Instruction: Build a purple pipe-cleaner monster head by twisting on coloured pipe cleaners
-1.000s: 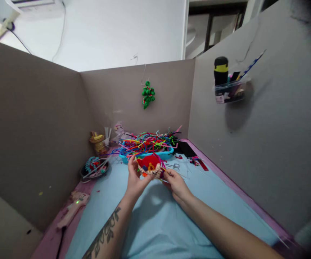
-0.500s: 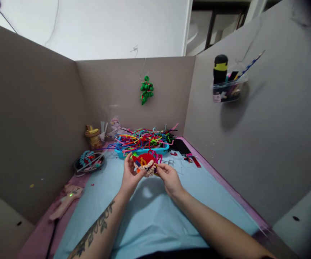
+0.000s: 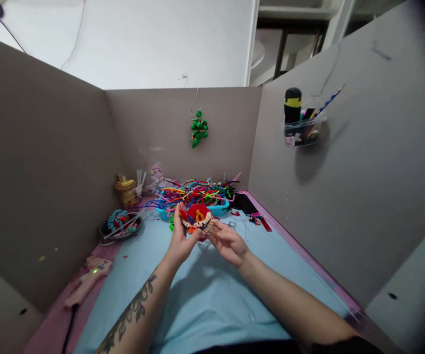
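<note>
A small pipe-cleaner craft (image 3: 198,214), red and fuzzy with a cream twisted edge and orange, yellow and blue bits, is held above the blue cloth. My left hand (image 3: 181,240) grips its left side, thumb at the front lower edge and fingers up along the side. Palm turned upward, my right hand (image 3: 230,242) holds its right edge with fairly straight fingers; some fingertips are hidden by the craft. Green and magenta pieces show at the craft's left and underside. Just behind it stands a blue tray (image 3: 220,210) heaped with colourful pipe cleaners (image 3: 194,191).
A dark bowl (image 3: 105,235) of craft pieces and a pink glue gun (image 3: 90,281) with a green light lie left. A lidded jar (image 3: 126,192) stands behind. Scissors (image 3: 231,224) and a red strip (image 3: 265,224) lie right. Grey panels enclose the table; a tool holder (image 3: 301,132) hangs right.
My right hand has gone from a pinch at the craft's right edge to a palm-up hold with straighter fingers. The craft has turned slightly, and the camera view has shifted a little.
</note>
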Demonstrator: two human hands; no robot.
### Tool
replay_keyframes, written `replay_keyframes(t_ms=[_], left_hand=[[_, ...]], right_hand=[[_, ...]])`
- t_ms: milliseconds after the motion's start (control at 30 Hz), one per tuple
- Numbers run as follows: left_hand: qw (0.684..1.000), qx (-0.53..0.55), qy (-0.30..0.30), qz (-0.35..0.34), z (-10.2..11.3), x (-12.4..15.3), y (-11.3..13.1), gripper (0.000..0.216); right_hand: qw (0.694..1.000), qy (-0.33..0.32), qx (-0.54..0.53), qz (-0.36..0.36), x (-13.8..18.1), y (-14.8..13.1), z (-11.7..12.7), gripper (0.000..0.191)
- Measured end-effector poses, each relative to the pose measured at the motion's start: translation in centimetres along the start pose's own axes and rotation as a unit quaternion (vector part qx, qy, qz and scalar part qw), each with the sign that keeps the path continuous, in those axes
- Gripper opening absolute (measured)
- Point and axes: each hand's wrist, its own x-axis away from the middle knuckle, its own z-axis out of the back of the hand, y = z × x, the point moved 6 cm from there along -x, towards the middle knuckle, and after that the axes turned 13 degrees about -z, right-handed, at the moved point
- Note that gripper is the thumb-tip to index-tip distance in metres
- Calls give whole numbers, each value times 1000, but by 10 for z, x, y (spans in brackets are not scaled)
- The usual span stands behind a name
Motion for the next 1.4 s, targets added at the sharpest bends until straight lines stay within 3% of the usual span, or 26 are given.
replay_keyframes(t_ms=[200,367,467,600,733,1200,1400], left_hand=[[992,-24,-22,121,7,-23,3,81],[981,-111,-51,150,13,-35,4,82],[984,-93,-74,135,10,-34,5,74],[993,13,-23,117,10,-27,5,62],[988,112,4,109,7,-17,2,65],[995,96,-6,34,3,-11,7,64],[994,100,8,49,4,-6,-2,67]], right_hand=[[997,-55,-10,-51,-1,-4,-17,49],[998,-45,-32,-29,-2,-2,-12,43],[998,-34,-48,-12,-1,-4,-7,41],[999,1,-53,10,-1,-8,0,37],[999,23,-36,21,-1,-7,5,35],[999,14,-38,21,0,-5,6,31],[995,74,-48,48,-6,-1,13,33]])
